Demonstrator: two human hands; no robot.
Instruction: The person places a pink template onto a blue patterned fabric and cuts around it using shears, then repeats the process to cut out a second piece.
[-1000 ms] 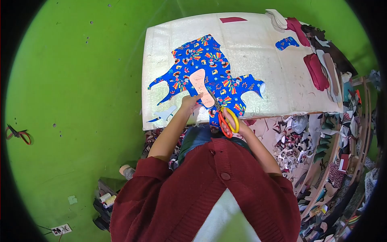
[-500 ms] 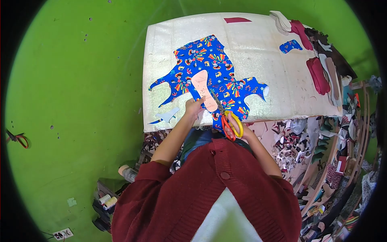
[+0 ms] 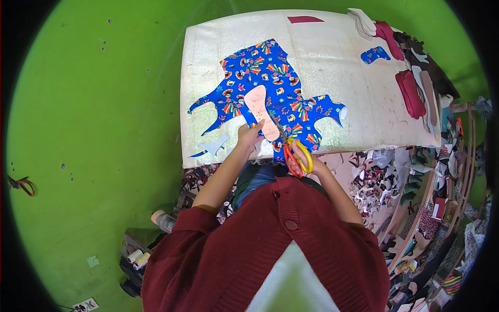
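Note:
Patterned blue fabric (image 3: 283,78), cut to an irregular outline, lies on the table with its lower part at the front edge. On top of it is a pink, sole-shaped template (image 3: 257,101) with writing and small dark marks. My left hand (image 3: 249,137) pinches the template and fabric at the template's lower left side, thumb on top, other fingers mostly hidden. In my right hand (image 3: 307,161) are scissors (image 3: 292,160) with one red and one yellow handle. Their blades lie at the fabric along the template's right edge.
The pale-covered table (image 3: 338,78) carries a pale scrap (image 3: 214,144), a small blue piece (image 3: 375,55), a maroon strip (image 3: 305,20) and stacked maroon pieces (image 3: 410,94). Many offcuts (image 3: 375,182) lie below on the right. Thread spools (image 3: 138,259) stand at lower left.
The view has shifted slightly, so table and fabric sit a little higher and further left. Both hands keep their grip, and the scissors stay by the template's right edge.

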